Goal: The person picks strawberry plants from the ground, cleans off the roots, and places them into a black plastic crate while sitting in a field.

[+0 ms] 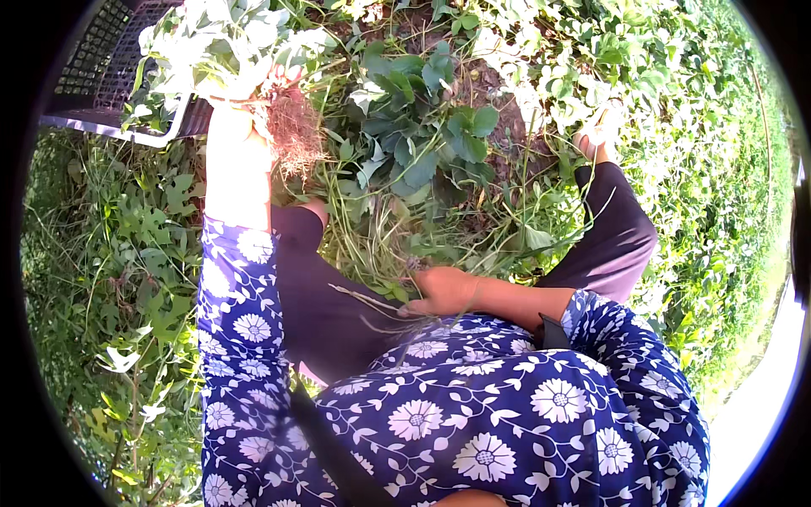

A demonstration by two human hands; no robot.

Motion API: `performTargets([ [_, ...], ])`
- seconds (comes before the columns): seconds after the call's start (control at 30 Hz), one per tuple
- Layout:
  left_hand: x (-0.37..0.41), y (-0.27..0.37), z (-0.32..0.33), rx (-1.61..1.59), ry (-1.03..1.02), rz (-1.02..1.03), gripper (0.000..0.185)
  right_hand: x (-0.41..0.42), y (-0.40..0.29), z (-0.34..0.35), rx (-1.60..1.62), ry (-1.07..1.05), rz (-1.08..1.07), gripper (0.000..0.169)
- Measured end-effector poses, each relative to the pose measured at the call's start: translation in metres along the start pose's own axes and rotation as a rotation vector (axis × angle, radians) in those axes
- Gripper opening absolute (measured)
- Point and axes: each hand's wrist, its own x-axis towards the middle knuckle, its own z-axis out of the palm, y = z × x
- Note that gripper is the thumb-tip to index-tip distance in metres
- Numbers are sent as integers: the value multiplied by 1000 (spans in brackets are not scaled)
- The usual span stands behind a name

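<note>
My left hand (244, 95) is raised at the upper left, washed out by sunlight, closed around a bundle of leafy seedlings (222, 44) with reddish roots (294, 130) hanging down on its right side. The bundle is over the near edge of a plastic crate (120, 130). My right hand (440, 291) is low in the middle, in front of my body, with its fingers curled round thin plant stems (364, 296); their other ends lie over my dark trousers. Ahead of it a strawberry plant (412, 127) with broad green leaves grows from the soil.
My bent legs spread to both sides of the strawberry plant, with a bare foot (599, 133) at the right. Brown soil (491, 95) shows between leaves. Dense weeds (127, 241) grow at the left, and more sunlit greenery (697, 158) covers the right.
</note>
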Motion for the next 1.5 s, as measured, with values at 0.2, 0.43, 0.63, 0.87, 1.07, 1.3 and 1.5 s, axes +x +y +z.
performTargets([
  [0.2, -17, -1, -8, 400, -41, 185, 25, 0, -22, 7, 252, 187, -143, 32],
  [0.43, -66, 7, -45, 447, -24, 364, 24, 0, -93, 15, 538, -24, -423, 24],
  [0.63, -65, -5, -61, 465, -76, 438, 23, 61, -91, 3, 872, 315, -362, 21],
  [0.87, -63, 4, -49, 365, 42, 322, 22, 103, 110, 98, -502, 159, -6, 24],
  [1.07, -41, 10, -41, 263, 99, 112, 11, 110, 86, 61, -478, -387, 200, 35],
  [1.3, -43, 10, 1, 195, 17, 196, 24, 34, -2, -58, -559, -40, -18, 30],
  [1.5, -33, 5, 16, 319, -187, 214, 23, -41, 7, -116, -389, 814, -114, 29],
])
